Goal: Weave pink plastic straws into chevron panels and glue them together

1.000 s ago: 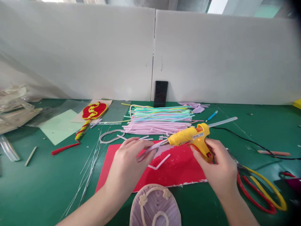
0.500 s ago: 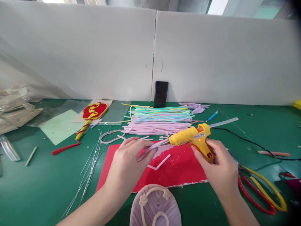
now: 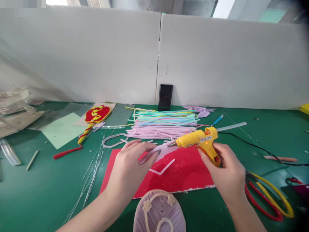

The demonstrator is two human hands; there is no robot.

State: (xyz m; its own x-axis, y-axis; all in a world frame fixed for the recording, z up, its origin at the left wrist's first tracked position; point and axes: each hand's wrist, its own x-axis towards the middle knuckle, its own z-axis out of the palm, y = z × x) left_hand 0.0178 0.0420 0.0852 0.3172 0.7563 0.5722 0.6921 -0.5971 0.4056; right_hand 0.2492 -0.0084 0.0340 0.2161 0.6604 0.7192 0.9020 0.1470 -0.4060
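Observation:
My left hand (image 3: 131,167) pinches a lilac strip (image 3: 158,149) between thumb and fingers; it looks like a pipe cleaner or ribbon. In my right hand (image 3: 224,167) is a yellow hot glue gun (image 3: 195,138), gripped by its handle, with a clear glue stick (image 3: 233,126) jutting from the back. The gun's metal nozzle points left and lies at the strip; whether it touches cannot be told. Beneath both hands is a red board (image 3: 183,174), with a bent pale pink piece (image 3: 164,168) on it. An oval lilac piece with cream trim (image 3: 160,212) sits at the bottom edge.
A row of pastel pipe cleaners (image 3: 164,124) lies behind the board, with a phone (image 3: 165,97) propped beyond. Scissors (image 3: 267,196) and a black cord (image 3: 256,146) are at right. Thin wires (image 3: 93,174) and a red-and-yellow fan-shaped craft (image 3: 98,114) lie left.
The glue gun has shifted slightly right along the strip, with my right hand. My left hand keeps its pinch almost in place.

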